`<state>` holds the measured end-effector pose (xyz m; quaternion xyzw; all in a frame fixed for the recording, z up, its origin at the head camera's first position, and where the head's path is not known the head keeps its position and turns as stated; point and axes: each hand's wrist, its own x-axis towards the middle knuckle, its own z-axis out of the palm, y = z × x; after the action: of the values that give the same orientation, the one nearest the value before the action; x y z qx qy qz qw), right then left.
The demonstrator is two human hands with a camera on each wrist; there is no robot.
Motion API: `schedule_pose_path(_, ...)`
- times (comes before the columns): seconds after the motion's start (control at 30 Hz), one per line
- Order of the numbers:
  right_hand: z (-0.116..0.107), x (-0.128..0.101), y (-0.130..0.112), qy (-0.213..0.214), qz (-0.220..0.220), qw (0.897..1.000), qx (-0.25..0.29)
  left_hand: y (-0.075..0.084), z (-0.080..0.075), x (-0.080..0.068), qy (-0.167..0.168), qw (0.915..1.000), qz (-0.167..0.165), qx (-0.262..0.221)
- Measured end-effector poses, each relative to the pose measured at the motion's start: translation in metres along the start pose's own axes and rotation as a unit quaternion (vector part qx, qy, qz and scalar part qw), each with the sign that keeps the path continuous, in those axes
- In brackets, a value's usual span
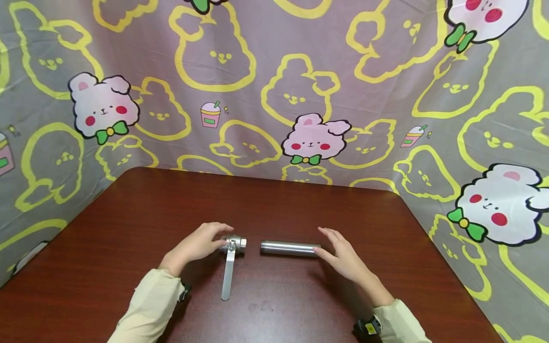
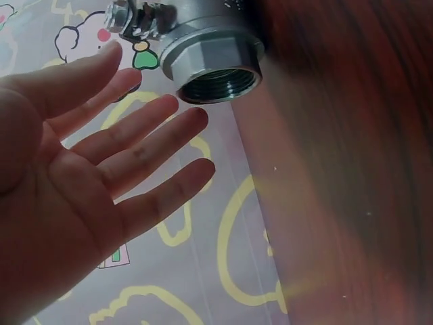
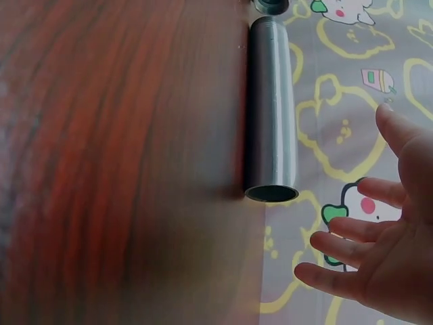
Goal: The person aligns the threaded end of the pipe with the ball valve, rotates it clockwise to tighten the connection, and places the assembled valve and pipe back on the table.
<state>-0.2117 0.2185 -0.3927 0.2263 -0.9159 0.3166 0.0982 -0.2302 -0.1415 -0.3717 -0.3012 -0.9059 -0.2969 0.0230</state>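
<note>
Now, starting at the left, your left hand (image 1: 198,244) rests on the dark wooden table (image 1: 128,228) with its fingers straight and relaxed, the fingertips reaching the left end of the metal ball valve (image 1: 233,243); from the head view they look to be touching its body, though the left wrist view shows the fingers (image 2: 145,145) spread and a little apart from the valve's threaded opening, so you cannot be sure of contact. The valve's flat lever handle (image 1: 228,276) points toward you, lying along the table. Just right of the valve, with a small gap between them, lies the steel pipe (image 1: 289,248), on its side and running left to right in line with the valve. At its right end, your right hand (image 1: 343,257) stands open, fingers straight and spread, close beside the pipe's open mouth without gripping it. Behind the table hangs the bunny-printed cloth (image 1: 274,95).
</note>
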Motion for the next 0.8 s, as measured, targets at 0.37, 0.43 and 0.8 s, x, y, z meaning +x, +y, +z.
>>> schedule_pose_path(0.37,0.000,-0.002,0.002,0.005,-0.001,1.000,0.010,-0.008,0.007,0.000,-0.024,0.9994,-0.022,-0.008)
schedule_pose_path(0.43,0.001,-0.002,0.003,0.001,0.000,1.000,0.012,-0.009,0.009,0.000,-0.030,0.9991,-0.029,-0.009)
schedule_pose_path(0.8,-0.001,0.000,0.007,-0.018,-0.012,1.000,0.004,-0.012,0.014,0.004,-0.044,0.9985,-0.024,0.021)
